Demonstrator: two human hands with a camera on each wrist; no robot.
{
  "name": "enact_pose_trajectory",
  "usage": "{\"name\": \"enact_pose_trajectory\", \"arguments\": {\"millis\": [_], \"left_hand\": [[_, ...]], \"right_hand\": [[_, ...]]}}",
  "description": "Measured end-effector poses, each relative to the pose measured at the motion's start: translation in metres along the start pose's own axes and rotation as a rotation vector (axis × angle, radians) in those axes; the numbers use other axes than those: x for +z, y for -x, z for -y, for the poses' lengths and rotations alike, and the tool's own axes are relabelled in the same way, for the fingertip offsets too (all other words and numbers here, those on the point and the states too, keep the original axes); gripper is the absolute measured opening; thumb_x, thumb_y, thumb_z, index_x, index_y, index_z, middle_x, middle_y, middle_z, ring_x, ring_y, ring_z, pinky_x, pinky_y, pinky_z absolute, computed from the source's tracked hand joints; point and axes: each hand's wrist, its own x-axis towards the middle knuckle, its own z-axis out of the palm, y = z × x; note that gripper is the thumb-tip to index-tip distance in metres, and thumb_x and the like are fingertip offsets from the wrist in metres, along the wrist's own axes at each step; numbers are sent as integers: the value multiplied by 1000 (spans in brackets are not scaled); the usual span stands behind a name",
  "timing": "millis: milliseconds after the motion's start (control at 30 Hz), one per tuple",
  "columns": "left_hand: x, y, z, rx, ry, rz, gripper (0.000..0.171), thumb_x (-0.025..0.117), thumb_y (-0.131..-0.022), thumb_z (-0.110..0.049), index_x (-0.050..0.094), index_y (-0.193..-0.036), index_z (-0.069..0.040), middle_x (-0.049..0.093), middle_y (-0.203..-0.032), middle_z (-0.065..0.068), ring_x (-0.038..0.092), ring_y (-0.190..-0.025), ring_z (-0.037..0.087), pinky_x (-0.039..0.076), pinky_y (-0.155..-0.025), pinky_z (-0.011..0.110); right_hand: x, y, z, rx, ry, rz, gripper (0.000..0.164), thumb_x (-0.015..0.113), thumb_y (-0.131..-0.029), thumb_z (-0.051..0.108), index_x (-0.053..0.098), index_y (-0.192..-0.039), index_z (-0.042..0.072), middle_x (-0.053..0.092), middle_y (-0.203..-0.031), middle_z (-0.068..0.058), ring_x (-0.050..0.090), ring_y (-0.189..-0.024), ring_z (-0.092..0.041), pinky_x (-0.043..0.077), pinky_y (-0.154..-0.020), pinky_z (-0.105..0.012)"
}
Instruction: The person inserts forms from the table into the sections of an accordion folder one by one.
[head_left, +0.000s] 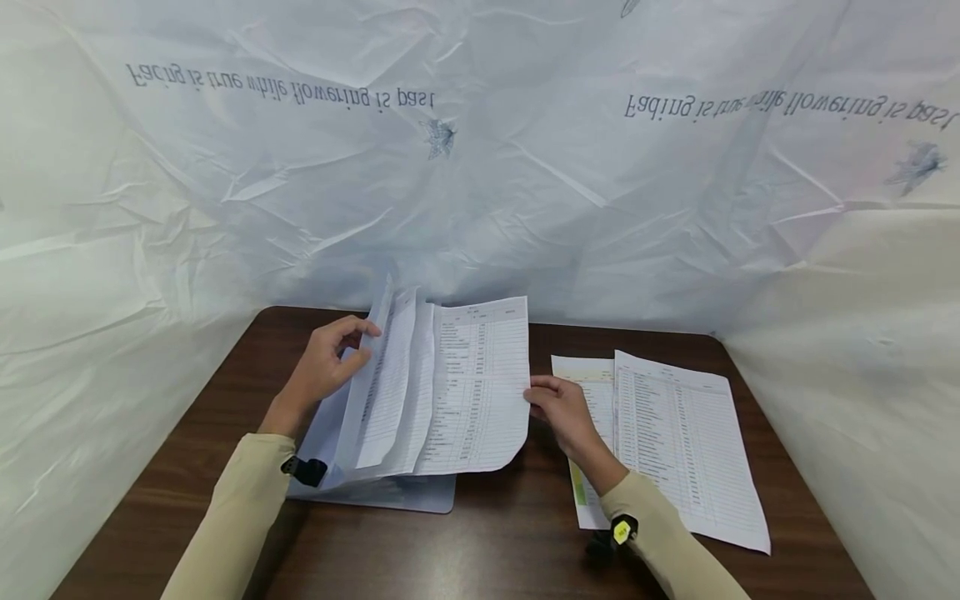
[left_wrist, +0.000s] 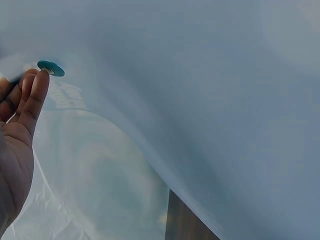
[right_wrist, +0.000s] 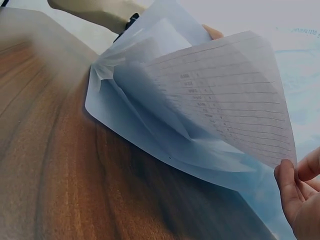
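At ten o'clock on the dark wooden table, as the head view is showing it, a person's left hand is gripping the raised flap of a pale blue folder between curved fingers and thumb, a black strap circling that wrist. The left wrist camera is revealing what the head view is not: a teal disc sitting right at the fingertips, against the folder's translucent plastic. Several printed sheets are fanning out inside the folder, their outermost page reaching toward the table's centre. At two o'clock, the right hand, fingers nearly closed, is pinching that page's right edge. The right wrist camera is looking into the folder from the near side, exposing its creased lower corner and the ruled page bowing upward. At three o'clock, beyond the right hand, a sheet with yellow and green patches and a white printed list are lying side by side, the list partly overlapping its neighbour.
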Motion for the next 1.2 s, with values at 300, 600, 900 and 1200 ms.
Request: {"name": "enact_pose_trajectory", "arguments": {"millis": [300,600,900,1200], "left_hand": [[0,-1,2,11,-4,-9,25,68,-86,7,70,-110,0,70,-103,15,54,-81,12,47,-72,16],[0,0,-1,3,-14,-7,24,68,-85,6,69,-109,-1,70,-104,13,56,-81,12,48,-71,18],[1,1,-1,7,4,-4,25,68,-84,9,69,-108,2,69,-103,18,55,-81,11,47,-71,17],[0,0,-3,10,-12,-10,25,69,-84,7,69,-108,1,70,-102,15,56,-81,12,48,-71,17]], "right_hand": [[2,4,1,-20,43,12,29,67,-92,4,68,-119,-8,74,-109,-18,69,-89,-12,56,-75,-28],[13,0,0,-35,33,69,30,69,-92,3,68,-120,-6,74,-109,-18,70,-92,-14,57,-76,-30],[29,-3,-7,-69,13,135,27,68,-93,1,68,-119,-7,75,-104,-17,70,-91,-15,59,-80,-36],[43,-1,-9,-73,-21,189,27,67,-94,-2,66,-119,-8,74,-105,-20,71,-92,-18,59,-85,-43]]}}
